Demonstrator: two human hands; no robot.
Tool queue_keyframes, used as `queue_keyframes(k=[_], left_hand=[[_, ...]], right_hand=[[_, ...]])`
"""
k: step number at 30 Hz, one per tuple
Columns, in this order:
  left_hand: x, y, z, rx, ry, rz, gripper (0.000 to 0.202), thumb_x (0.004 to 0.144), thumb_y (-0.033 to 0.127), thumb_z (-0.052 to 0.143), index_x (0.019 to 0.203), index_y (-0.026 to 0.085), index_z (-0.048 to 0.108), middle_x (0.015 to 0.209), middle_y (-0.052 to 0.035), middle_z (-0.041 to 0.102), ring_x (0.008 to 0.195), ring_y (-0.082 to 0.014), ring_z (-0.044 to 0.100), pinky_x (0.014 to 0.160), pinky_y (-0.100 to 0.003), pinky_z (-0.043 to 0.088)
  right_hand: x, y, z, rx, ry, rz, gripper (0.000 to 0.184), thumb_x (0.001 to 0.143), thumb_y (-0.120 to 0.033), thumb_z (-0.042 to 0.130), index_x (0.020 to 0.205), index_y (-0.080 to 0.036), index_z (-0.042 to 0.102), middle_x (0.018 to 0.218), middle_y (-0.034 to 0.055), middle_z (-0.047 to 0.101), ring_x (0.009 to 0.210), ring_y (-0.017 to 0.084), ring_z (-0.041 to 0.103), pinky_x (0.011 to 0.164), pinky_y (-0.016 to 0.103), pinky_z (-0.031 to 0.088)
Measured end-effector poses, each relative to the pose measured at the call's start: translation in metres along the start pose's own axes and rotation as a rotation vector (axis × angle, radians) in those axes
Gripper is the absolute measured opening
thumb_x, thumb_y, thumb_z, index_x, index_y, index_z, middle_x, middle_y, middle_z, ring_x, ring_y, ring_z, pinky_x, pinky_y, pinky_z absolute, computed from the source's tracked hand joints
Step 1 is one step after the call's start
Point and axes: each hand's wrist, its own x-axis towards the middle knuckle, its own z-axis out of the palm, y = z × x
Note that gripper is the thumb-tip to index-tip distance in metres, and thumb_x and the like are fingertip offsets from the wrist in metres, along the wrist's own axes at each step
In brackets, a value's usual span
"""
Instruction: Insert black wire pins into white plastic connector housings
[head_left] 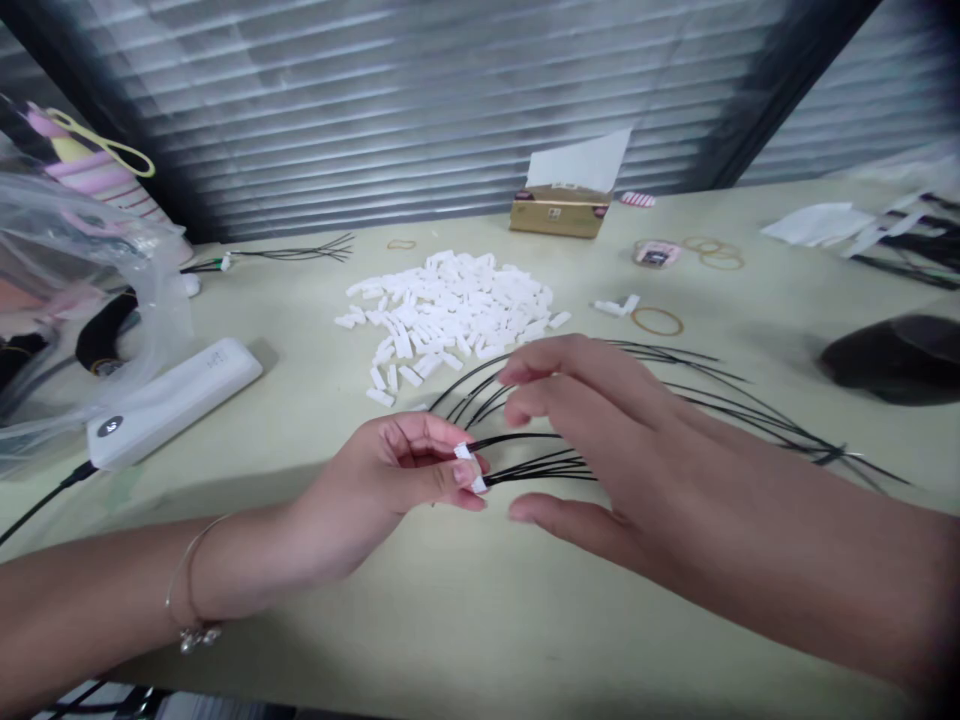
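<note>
Pinched between the thumb and fingers of my left hand (420, 465) is a small white connector housing (470, 468). Several thin black wires (532, 468) run out of its right side and pass behind my right hand (600, 450). That hand hovers over the wires with thumb and fingers apart, and I see nothing between them. More black wires (750, 408) fan across the table to the right. Just beyond my hands lies a large pile of loose white connector housings (465, 305).
A white power bank (176, 400) with a cable lies at left, beside a clear plastic bag (157, 290). Toward the back stand a gold box (561, 212) and a wired connector (225, 262). Rubber bands (658, 321) and a dark rounded object (896, 358) are at right.
</note>
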Motion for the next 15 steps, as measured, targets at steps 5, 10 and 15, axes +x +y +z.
queue_keyframes(k=[5,10,15], left_hand=[[-0.008,0.025,0.005,-0.047,0.039,0.207,0.006,0.072,0.010,0.068,0.074,0.013,0.063,0.063,0.0015,0.063,0.056,-0.0072,0.060,0.055,-0.015,0.053],[-0.008,0.043,0.000,-0.109,0.230,0.386,0.007,0.075,0.008,0.062,0.071,0.014,0.061,0.068,0.0032,0.057,0.057,-0.0045,0.054,0.052,-0.013,0.050],[-0.004,0.044,-0.007,-0.085,0.245,0.428,0.003,0.074,0.012,0.063,0.075,0.015,0.063,0.075,0.0006,0.059,0.067,-0.0080,0.057,0.056,-0.016,0.051]], right_hand=[[0.014,0.030,-0.011,0.095,-0.281,0.110,0.015,0.087,-0.023,0.043,0.088,-0.019,0.058,0.077,0.0019,0.064,0.067,0.016,0.060,0.058,0.028,0.043],[0.026,0.048,-0.049,0.045,-0.193,0.220,0.028,0.091,-0.035,0.036,0.080,-0.020,0.057,0.068,0.0008,0.062,0.055,0.012,0.054,0.050,0.025,0.038],[-0.002,0.051,-0.100,-0.169,-0.097,0.326,0.042,0.090,-0.054,0.033,0.077,-0.023,0.058,0.068,0.0020,0.062,0.053,0.014,0.054,0.047,0.026,0.037]])
